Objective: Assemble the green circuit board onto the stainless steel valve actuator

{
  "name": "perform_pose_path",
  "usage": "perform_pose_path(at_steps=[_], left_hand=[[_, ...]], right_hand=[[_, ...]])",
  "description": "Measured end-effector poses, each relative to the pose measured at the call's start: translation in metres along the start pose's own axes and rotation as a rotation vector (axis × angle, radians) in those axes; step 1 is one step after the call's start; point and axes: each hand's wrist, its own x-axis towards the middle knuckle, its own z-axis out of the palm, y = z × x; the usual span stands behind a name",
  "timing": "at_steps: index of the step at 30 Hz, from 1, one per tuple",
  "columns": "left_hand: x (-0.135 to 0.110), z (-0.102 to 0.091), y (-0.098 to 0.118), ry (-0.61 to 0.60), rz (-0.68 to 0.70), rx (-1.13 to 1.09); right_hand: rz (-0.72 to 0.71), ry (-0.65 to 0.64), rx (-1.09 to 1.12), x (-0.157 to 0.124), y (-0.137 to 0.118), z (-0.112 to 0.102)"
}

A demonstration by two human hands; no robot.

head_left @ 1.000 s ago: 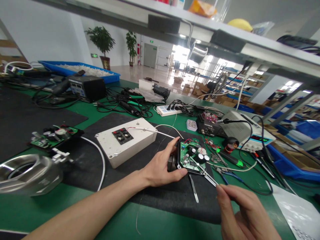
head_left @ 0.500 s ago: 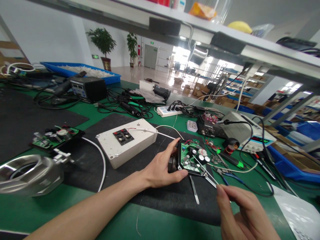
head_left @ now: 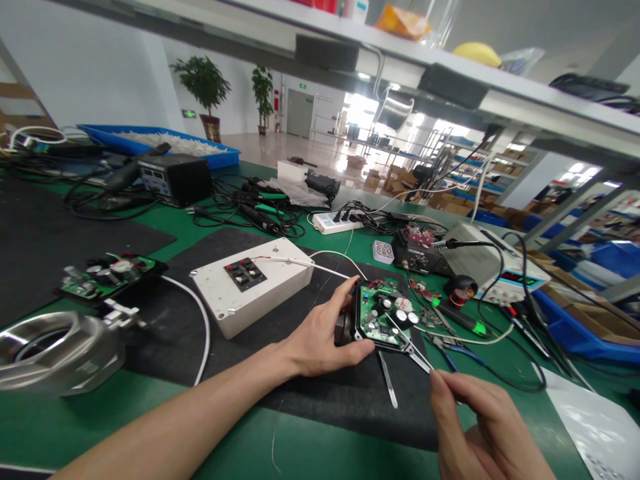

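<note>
My left hand (head_left: 325, 330) wraps round the side of a black housing with its thumb along the near edge. Inside the housing a green circuit board (head_left: 373, 307) faces up, with several round capacitors on it. My right hand (head_left: 485, 423) pinches the end of a thin white stick (head_left: 411, 343) between thumb and fingers. The stick's far tip reaches in among the capacitors; whether it touches the board I cannot tell. Just below the housing, a flat metal strip (head_left: 388, 381) lies on the black mat (head_left: 345, 400).
Left of my hands is a beige box (head_left: 270, 293) with a black terminal block. A metal hex fitting (head_left: 60, 353) and another circuit board (head_left: 107, 277) sit further left. Pliers (head_left: 457, 345), a green-handled tool (head_left: 463, 320) and a power supply (head_left: 505, 267) stand right. A shelf (head_left: 450, 73) crosses overhead.
Very little differs. My right hand and the thin white stick have shifted slightly left; my left hand keeps its hold on the housing.
</note>
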Motion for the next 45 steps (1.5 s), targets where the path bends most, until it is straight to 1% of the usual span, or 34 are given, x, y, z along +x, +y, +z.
perform_pose_path(at_steps=[6, 9, 15, 17, 20, 22, 29, 34, 36, 38, 40, 43, 45], left_hand=[[0.000, 0.000, 0.001, 0.001, 0.005, 0.007], [0.001, 0.000, -0.001, 0.000, 0.017, 0.004], [0.001, 0.000, 0.001, -0.001, 0.017, 0.005], [0.001, 0.000, 0.002, 0.001, 0.017, 0.002], [0.001, 0.000, 0.002, 0.001, 0.014, 0.002], [0.001, 0.000, 0.002, -0.003, 0.009, 0.001], [0.001, -0.001, 0.003, -0.004, 0.006, -0.003], [0.002, -0.001, 0.003, 0.000, 0.002, -0.012], [0.001, 0.000, 0.002, 0.000, 0.008, -0.010], [0.001, 0.000, 0.001, -0.001, 0.012, -0.008], [0.001, 0.000, 0.001, -0.003, 0.014, -0.006], [0.000, 0.000, -0.001, -0.005, 0.015, -0.008], [0.000, 0.000, -0.001, -0.004, 0.017, -0.009]], right_hand=[[-0.033, 0.018, 0.049, 0.000, -0.001, 0.002], [-0.055, 0.011, 0.042, -0.002, 0.003, 0.002], [-0.048, -0.018, 0.022, -0.001, 0.006, 0.001], [-0.029, -0.008, 0.028, 0.001, 0.003, 0.001], [0.046, 0.002, 0.010, 0.004, -0.001, 0.000], [0.084, -0.022, -0.008, 0.003, -0.002, -0.001], [0.182, 0.004, 0.045, -0.011, 0.006, 0.002], [0.056, -0.051, -0.009, -0.008, 0.007, 0.001], [0.032, -0.041, -0.019, -0.005, 0.005, 0.001], [0.063, 0.000, 0.001, -0.003, 0.004, 0.000], [0.133, 0.009, 0.041, -0.003, 0.004, 0.000], [0.272, -0.070, 0.108, -0.005, 0.007, -0.002], [0.333, -0.120, 0.158, -0.007, 0.009, -0.004]])
